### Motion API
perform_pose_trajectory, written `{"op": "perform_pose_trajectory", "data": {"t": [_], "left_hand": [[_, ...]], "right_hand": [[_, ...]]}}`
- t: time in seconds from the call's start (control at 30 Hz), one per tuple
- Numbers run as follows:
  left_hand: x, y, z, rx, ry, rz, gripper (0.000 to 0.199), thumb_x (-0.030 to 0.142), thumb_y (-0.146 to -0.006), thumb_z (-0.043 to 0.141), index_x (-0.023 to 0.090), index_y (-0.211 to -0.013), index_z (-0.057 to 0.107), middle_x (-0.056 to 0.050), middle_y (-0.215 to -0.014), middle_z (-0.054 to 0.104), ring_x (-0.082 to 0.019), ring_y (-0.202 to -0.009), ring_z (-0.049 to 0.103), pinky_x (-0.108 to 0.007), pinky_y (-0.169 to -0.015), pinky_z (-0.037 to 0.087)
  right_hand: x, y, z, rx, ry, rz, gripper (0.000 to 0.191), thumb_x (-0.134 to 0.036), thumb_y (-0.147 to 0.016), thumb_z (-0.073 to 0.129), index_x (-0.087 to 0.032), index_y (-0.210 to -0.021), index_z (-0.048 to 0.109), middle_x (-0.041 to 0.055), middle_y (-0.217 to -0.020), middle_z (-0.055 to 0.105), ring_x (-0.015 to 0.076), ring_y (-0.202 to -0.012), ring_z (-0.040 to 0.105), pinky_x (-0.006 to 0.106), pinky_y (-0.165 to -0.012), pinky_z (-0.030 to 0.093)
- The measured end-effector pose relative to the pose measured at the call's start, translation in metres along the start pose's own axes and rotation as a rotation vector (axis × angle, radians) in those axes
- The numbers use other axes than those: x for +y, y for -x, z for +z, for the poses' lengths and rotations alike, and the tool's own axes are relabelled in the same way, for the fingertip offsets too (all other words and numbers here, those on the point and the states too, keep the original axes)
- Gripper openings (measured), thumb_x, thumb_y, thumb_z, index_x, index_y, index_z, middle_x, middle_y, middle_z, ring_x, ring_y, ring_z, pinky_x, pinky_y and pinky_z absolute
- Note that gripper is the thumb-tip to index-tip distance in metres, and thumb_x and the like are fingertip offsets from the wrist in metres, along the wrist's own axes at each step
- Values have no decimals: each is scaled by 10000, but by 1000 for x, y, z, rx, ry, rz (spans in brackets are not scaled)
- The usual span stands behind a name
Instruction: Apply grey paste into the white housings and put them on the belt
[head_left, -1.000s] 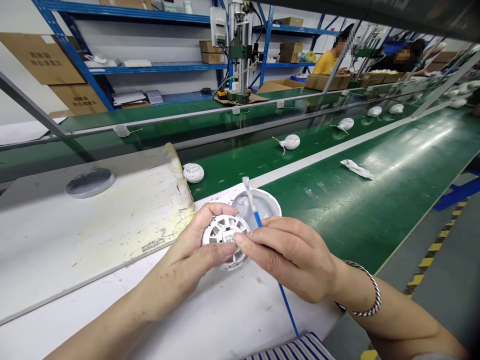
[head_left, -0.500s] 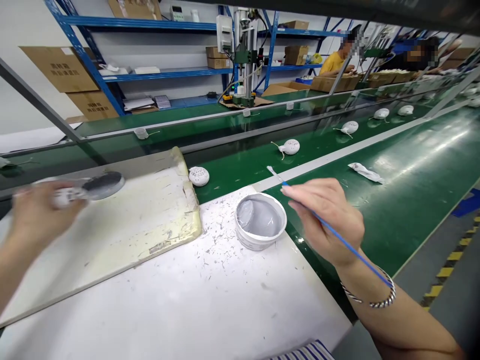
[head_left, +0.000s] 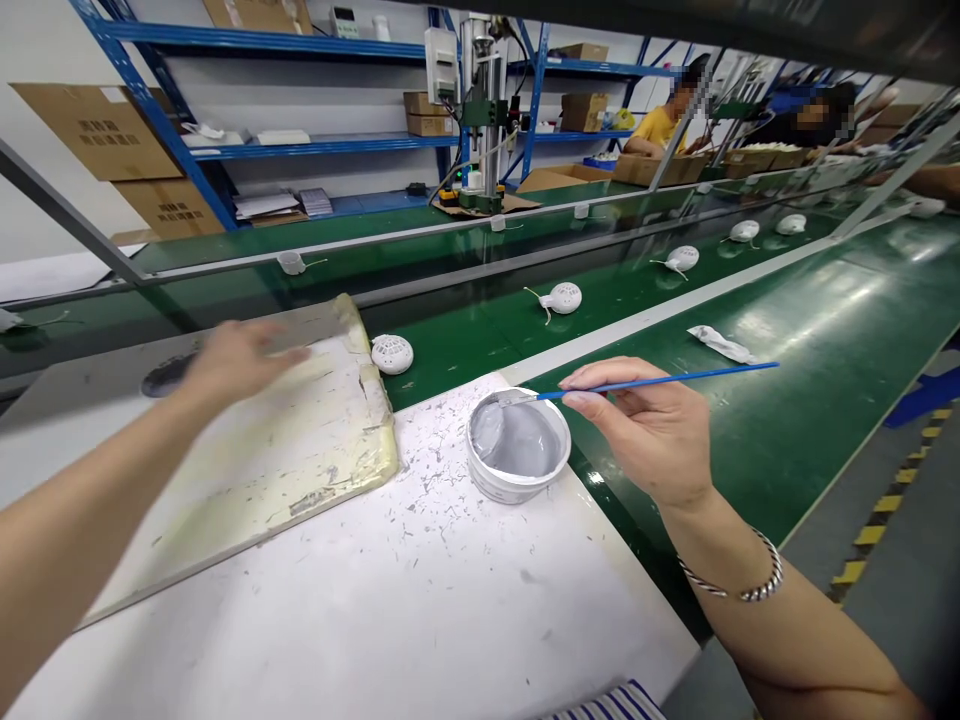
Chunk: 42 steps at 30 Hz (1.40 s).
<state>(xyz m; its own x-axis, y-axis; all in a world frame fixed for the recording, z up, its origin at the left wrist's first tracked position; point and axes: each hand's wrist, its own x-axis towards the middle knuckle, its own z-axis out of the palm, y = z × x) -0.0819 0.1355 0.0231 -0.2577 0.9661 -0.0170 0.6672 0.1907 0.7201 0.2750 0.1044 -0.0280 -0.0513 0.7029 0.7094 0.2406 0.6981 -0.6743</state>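
My right hand [head_left: 645, 430] pinches a thin paintbrush [head_left: 660, 380] by its blue handle. The brush lies nearly level, with its bristle end over the rim of a white tub [head_left: 517, 490] of grey paste [head_left: 536, 445]. Slightly blurred, my left hand [head_left: 244, 360] passes above a worn white board [head_left: 262, 480] with fingers apart, and nothing shows in them. Partly behind that hand is a dark round disc [head_left: 166, 377] on the board. Nearest to its fingertips on the right, a white domed part with a slotted grille [head_left: 392, 354] sits beside the board's yellowed edge.
Several more white domed parts, such as the one with cords [head_left: 562, 298], lie along the green conveyor [head_left: 465, 345]. A crumpled white tube [head_left: 721, 344] rests on the green surface at right. Metal struts [head_left: 67, 210] cross in front. Two people sit at the far benches.
My left hand has let go of the white domed part and moved right. My right hand has tilted the paintbrush level and lowered its bristles to the tub.
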Motion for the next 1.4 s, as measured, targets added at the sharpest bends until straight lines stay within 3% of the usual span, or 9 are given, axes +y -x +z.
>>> {"op": "perform_pose_trajectory", "data": {"t": [0.07, 0.17, 0.33, 0.47, 0.6, 0.77, 0.93, 1.23, 1.4], "left_hand": [[11, -23, 39, -58, -179, 28, 616, 482, -709, 784, 115, -1177, 623, -138, -1421, 431, -485, -1381, 275, -629, -1124, 222], [29, -51, 89, -147, -349, 47, 556, 334, -679, 833, 177, -1182, 653, -139, -1440, 448, -442, -1373, 327, -623, -1117, 256], [36, -74, 123, -126, -408, -70, 388, 296, -890, 639, 159, -1248, 588, -128, -1425, 476, -329, -1317, 432, -601, -1073, 357], [30, -73, 110, -111, -201, -93, 376, 284, -848, 686, 153, -1190, 601, -127, -1366, 511, -324, -1261, 478, -563, -1037, 403], [35, -47, 77, -96, 254, -69, 556, 274, -695, 810, 197, -1158, 512, -92, -1339, 524, -312, -1216, 529, -466, -973, 489], [42, 3, 43, -61, 903, -49, 305, 284, -861, 630, 208, -1074, 425, -24, -1429, 462, -145, -1221, 547, -292, -996, 535], [31, 29, 43, 2, 1271, -93, 279, 38, -835, 589, 183, -1051, 491, -37, -1351, 567, -199, -1243, 555, -397, -1019, 562], [12, 54, 55, 16, 1114, 66, 627, 5, -558, 841, 323, -1061, 646, 17, -1109, 630, -224, -975, 675, -379, -821, 648], [23, 72, 60, -89, 1089, 61, 448, 178, -661, 833, 274, -1056, 646, -30, -1027, 633, -192, -886, 649, -324, -717, 642]], "right_hand": [[1, 2, 0, -6, -18, 38, 75, -214, -794, 771, -242, -850, 728, -5, -830, 740, 167, -769, 697, 311, -682, 591], [0, 6, 1, -60, -53, 72, 50, -240, -856, 708, -227, -900, 728, 11, -881, 752, 169, -778, 718, 325, -723, 611], [-4, 7, 8, -141, -40, 26, 14, -207, -849, 701, -208, -846, 715, 12, -825, 753, 164, -743, 717, 292, -661, 605], [-4, 7, 15, -194, 5, -41, 61, -176, -857, 678, -202, -816, 715, 10, -800, 750, 153, -723, 707, 271, -630, 579], [-1, 7, 17, -196, -60, 19, 33, -186, -848, 691, -189, -819, 708, 13, -794, 740, 143, -704, 698, 263, -629, 568], [-1, 6, 17, -249, -225, 198, 76, -244, -837, 713, -176, -830, 680, 15, -785, 715, 145, -676, 712, 269, -626, 584], [6, 1, 19, -232, -357, 367, 136, -260, -805, 750, -163, -803, 654, 5, -722, 701, 138, -665, 723, 233, -600, 577], [20, -11, 15, -23, -595, 712, 309, -398, -638, 873, -173, -718, 677, -3, -638, 713, 87, -597, 684, 132, -481, 486], [22, -13, 12, 53, -655, 773, 353, -409, -588, 898, -175, -696, 657, -21, -592, 701, 83, -581, 684, 117, -467, 475]]}}
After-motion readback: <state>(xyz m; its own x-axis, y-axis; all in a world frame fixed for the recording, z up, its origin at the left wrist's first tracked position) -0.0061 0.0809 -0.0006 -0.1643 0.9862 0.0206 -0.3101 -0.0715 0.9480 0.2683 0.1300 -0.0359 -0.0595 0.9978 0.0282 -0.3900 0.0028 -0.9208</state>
